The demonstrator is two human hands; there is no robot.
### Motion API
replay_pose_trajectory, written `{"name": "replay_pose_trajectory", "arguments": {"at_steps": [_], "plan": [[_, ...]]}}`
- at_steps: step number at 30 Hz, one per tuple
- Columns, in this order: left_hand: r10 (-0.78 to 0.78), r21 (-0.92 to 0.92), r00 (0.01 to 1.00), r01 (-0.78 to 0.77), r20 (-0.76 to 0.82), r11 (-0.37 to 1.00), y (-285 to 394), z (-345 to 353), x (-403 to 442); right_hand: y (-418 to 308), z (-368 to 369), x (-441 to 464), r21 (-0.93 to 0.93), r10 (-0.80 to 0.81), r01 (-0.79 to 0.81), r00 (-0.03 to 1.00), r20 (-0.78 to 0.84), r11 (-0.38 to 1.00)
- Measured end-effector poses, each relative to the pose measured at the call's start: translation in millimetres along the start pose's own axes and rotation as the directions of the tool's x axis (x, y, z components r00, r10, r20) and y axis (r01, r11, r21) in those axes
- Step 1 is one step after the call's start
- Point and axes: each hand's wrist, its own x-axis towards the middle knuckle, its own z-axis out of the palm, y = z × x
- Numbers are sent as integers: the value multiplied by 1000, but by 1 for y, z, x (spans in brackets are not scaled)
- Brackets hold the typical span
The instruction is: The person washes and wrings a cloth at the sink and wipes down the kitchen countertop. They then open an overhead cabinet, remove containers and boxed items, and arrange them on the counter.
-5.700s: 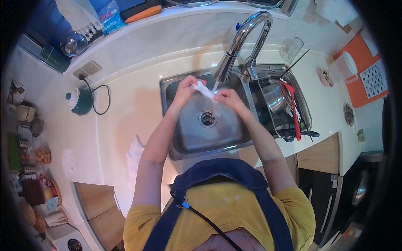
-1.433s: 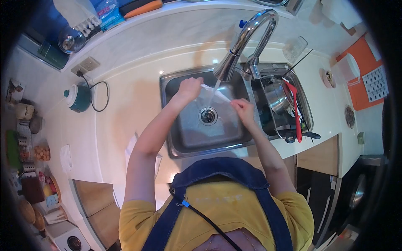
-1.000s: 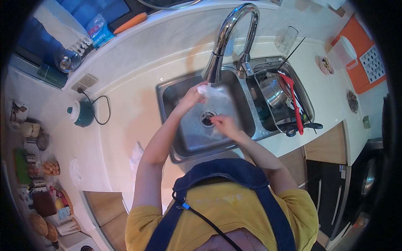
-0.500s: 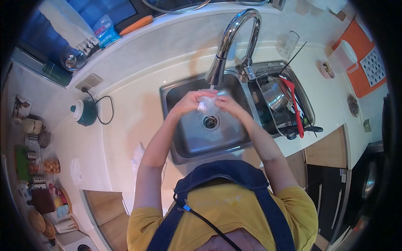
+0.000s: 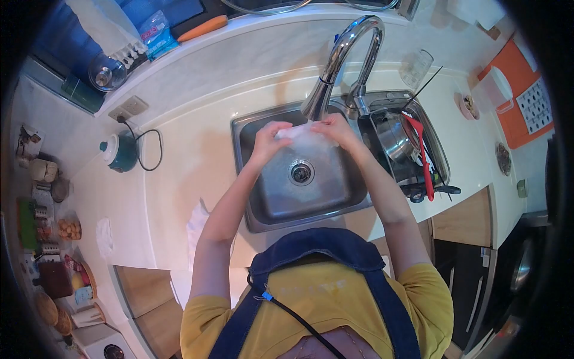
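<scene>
A wet, thin white cloth (image 5: 304, 134) is stretched between my two hands, just under the spout of the chrome faucet (image 5: 323, 90). My left hand (image 5: 271, 139) pinches its left end, and my right hand (image 5: 336, 130) grips the right end. Both hands are over the left basin of the steel sink (image 5: 293, 206). Below the cloth shows the round drain (image 5: 301, 173). The water stream is mostly hidden by the cloth and fingers.
At the right basin stands a rack with a steel pot (image 5: 393, 140), a red utensil (image 5: 427, 170) and black-handled scissors (image 5: 415, 192). A teal pot (image 5: 122, 152) with a cord sits left. Another white cloth (image 5: 196, 226) lies near my left arm.
The cloth was a bunched bundle between close hands half a second ago. Now my hands are farther apart, with it spread sideways. Earlier it was twisted into a narrow strip.
</scene>
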Motion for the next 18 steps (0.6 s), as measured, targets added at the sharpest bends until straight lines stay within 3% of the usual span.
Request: {"name": "replay_pose_trajectory", "arguments": {"at_steps": [2, 3, 5, 8, 11, 14, 18], "plan": [[-201, -191, 968, 171, -149, 967, -2, 9, 3, -4, -5, 0, -8, 27, -28, 999, -22, 1000], [-200, -196, 968, 169, -152, 966, -3, 9, 5, -5, -10, -3, -14, 28, -29, 999, -21, 999], [-240, -3, 967, 241, -83, 971, -2, 8, 8, -20, -17, -12, -72, 8, -12, 998, -58, 997], [-220, -14, 975, 221, 15, 975, 1, 9, 12, -6, -34, -11, 3, -47, 48, 994, -98, 999], [-219, 9, 975, 219, 39, 976, 7, 9, 15, -5, -40, -17, -3, 27, -27, 998, -59, 1000], [-281, 91, 954, 273, 102, 958, 18, -7, 15, -4, -35, -19, -39, -1, -1, 999, -43, 999], [-301, 57, 935, 296, 189, 954, 29, -40, 3, 1, -17, -11, -42, 9, -8, 1000, 23, 999]]}}
